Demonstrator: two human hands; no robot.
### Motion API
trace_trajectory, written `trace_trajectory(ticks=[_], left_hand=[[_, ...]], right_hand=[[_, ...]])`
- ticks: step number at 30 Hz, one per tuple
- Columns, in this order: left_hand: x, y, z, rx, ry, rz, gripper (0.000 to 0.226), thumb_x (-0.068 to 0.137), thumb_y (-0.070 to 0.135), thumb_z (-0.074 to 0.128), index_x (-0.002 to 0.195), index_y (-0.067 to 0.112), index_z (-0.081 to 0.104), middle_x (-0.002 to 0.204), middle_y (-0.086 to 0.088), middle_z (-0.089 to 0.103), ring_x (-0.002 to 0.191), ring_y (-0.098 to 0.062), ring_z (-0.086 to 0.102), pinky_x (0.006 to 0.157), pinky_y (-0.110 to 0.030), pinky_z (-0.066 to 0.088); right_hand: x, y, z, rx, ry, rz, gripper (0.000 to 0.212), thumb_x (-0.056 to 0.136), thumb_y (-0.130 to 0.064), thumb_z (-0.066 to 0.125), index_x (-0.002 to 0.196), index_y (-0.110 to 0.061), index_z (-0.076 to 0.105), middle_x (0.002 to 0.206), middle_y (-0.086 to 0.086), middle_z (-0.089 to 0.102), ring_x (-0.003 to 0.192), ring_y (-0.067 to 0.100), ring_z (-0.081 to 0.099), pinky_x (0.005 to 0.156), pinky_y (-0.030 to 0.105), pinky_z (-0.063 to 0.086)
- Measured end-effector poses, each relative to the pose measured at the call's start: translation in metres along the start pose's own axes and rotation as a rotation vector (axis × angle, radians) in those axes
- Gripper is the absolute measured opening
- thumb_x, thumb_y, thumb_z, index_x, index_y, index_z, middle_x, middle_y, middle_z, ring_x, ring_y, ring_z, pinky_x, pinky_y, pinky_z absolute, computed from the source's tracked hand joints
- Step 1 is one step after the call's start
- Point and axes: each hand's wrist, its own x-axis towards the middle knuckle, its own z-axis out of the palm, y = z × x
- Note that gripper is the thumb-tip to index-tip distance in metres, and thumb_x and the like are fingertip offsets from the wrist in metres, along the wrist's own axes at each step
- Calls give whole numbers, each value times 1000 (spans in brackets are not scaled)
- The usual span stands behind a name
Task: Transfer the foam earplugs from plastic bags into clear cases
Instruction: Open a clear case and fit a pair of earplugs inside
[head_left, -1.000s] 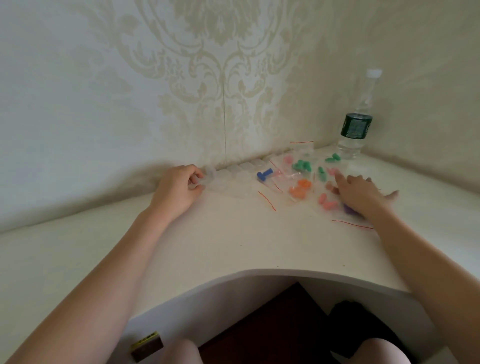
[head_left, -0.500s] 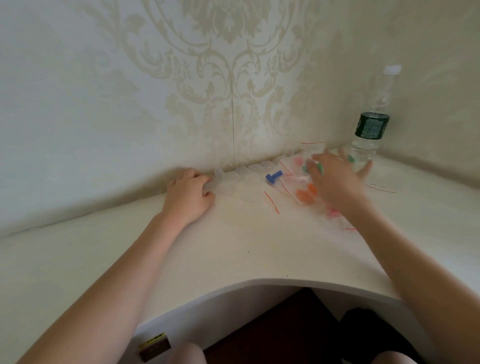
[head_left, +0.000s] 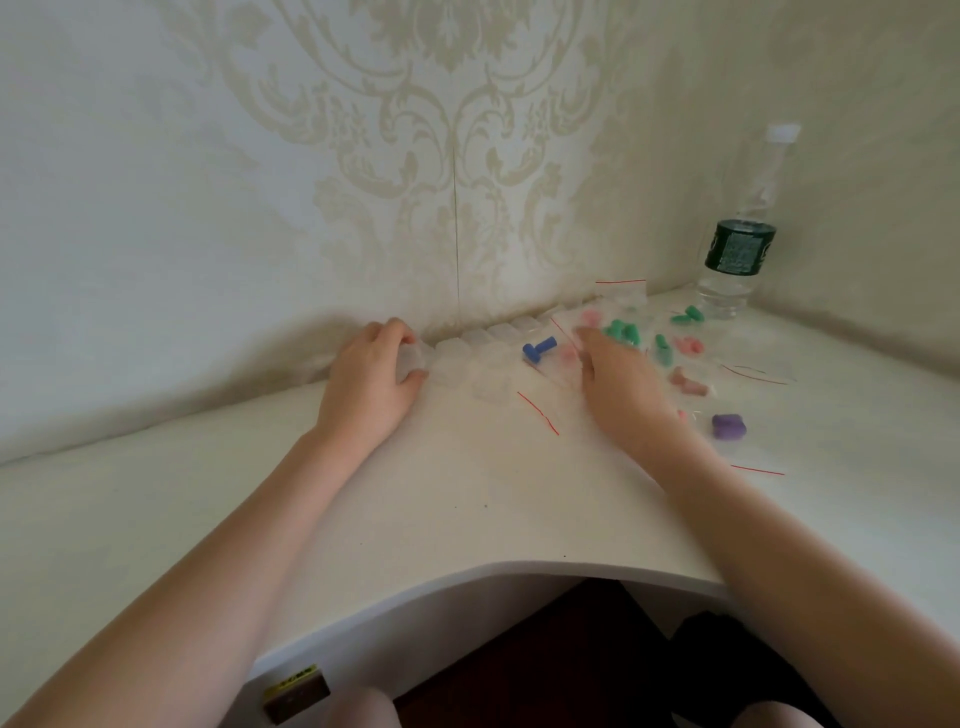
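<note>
Closest to us, down at the bottom edge, there's a small dark box with a yellow label (head_left: 296, 693) sitting below the curved front of the white tabletop (head_left: 467, 509). Both bare forearms stretch out over that tabletop.

Our left hand (head_left: 371, 374) has its fingers and thumb curled round one clear case (head_left: 413, 358) at the left end of a row of clear cases (head_left: 483, 345) that runs along the base of the wall. Our right hand (head_left: 618, 384) lies palm down on the pile of plastic bags (head_left: 545, 374), fingers stretched forward and fairly flat. It's a bit blurred, so we honestly can't tell if it's pinching anything underneath.

The foam earplugs are mostly in the bags spread around that hand: a purple one (head_left: 729, 426) just off to the right, pale pink ones (head_left: 688, 383) a little beyond, a blue one (head_left: 538, 349) between our two hands, and green ones (head_left: 621, 331) right past the fingertips, with another green pair (head_left: 688, 315) further back. The bags have thin red seal lines (head_left: 537, 412) showing here and there.

At the far right corner a clear water bottle with a dark green label (head_left: 740, 249) stands upright near the wall. Behind it all is cream wallpaper with a damask pattern (head_left: 457, 130).
</note>
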Motion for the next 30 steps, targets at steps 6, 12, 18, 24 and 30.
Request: trace_trajectory(ticks=[6,12,18,24,30], left_hand=[[-4,34,-8,-248,166,39,27,78,21,73,99,15,58,97,1,57,83,-10,55,74,-18,42],[-23,69,4,-486,-283,124,27,73,32,79,92,27,61,90,16,62,81,-1,58,73,-9,42],[-23,65,6,-667,-350,-46,36,69,16,83,93,29,60,97,12,66,90,-8,62,77,-19,51],[-23,65,7,-768,-404,-86,43,64,4,85,95,23,62,98,1,68,93,-13,66,86,-24,52],[-23,64,4,-677,-355,-41,42,67,7,82,93,32,60,103,10,68,96,-2,63,90,-20,48]], right_hand=[[1,-3,-4,63,318,-173,31,97,-17,50,123,-26,63,145,-1,43,134,25,33,106,40,30],[-4,-12,-10,526,377,-124,8,84,-17,70,91,-12,69,73,-1,45,57,2,41,56,16,33],[-6,-16,-11,923,294,104,11,94,-14,59,101,-10,53,82,17,65,57,15,63,45,23,51],[1,-13,-7,1090,138,188,26,103,-12,36,114,-9,59,100,3,63,73,11,68,60,20,57],[1,-12,-3,816,227,63,16,94,-9,56,100,-11,70,82,0,68,71,11,67,66,21,56]])
